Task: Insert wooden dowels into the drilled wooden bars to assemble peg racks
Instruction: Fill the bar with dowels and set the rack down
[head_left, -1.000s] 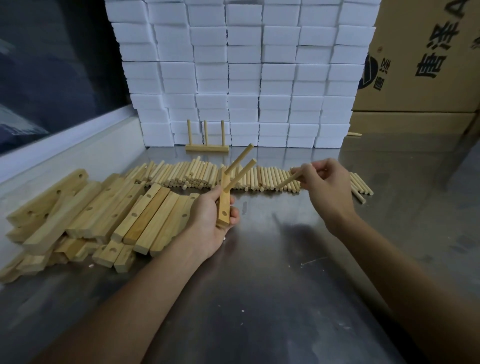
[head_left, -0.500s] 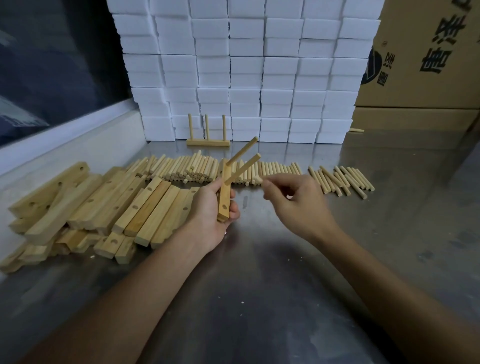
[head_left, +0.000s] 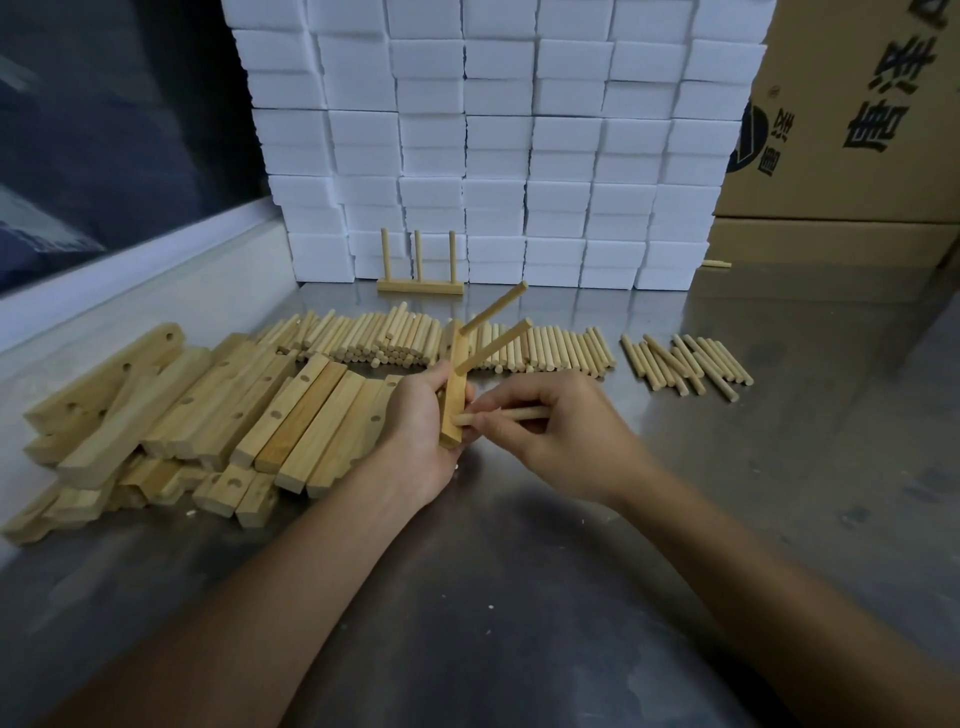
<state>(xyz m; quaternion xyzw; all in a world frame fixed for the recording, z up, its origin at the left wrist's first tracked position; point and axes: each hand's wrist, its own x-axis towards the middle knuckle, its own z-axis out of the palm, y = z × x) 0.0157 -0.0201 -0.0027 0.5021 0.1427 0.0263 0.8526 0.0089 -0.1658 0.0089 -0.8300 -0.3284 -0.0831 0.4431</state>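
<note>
Wooden dowel (head_left: 511, 414) now lies level in the right hand (head_left: 558, 434), its tip touching the lower end of the drilled bar (head_left: 455, 393); half a second ago that hand was only nearing the bar, and a second ago it was out at the right end of the dowel row, pinching this piece up. The view has also drifted a little, so the far things sit lower and nearer.

The right fingers (head_left: 501, 428) are curled shut around the dowel, thumb and forefinger pinching it just beside the bar's face. Whether the tip has entered the hole I cannot tell, since fingertips cover the joint.

The left hand (head_left: 423, 415) is closed around the bar, holding it nearly upright above the steel table (head_left: 519, 597), thumb on the near edge. Above those fingers, two seated dowels (head_left: 493, 332) stick out up and to the right.

Beyond both hands runs a row of loose dowels (head_left: 384, 338), with a smaller batch (head_left: 685, 361) beyond and to the right of the right fingers. Left of the left hand, a heap of drilled bars (head_left: 208, 415) touches its wrist side. Farther back, a finished peg rack (head_left: 420, 270) stands with three upright pegs against stacked white foam blocks (head_left: 498, 130), beside cardboard cartons (head_left: 857, 114). No container holds any of the parts; all rest directly on the table.
</note>
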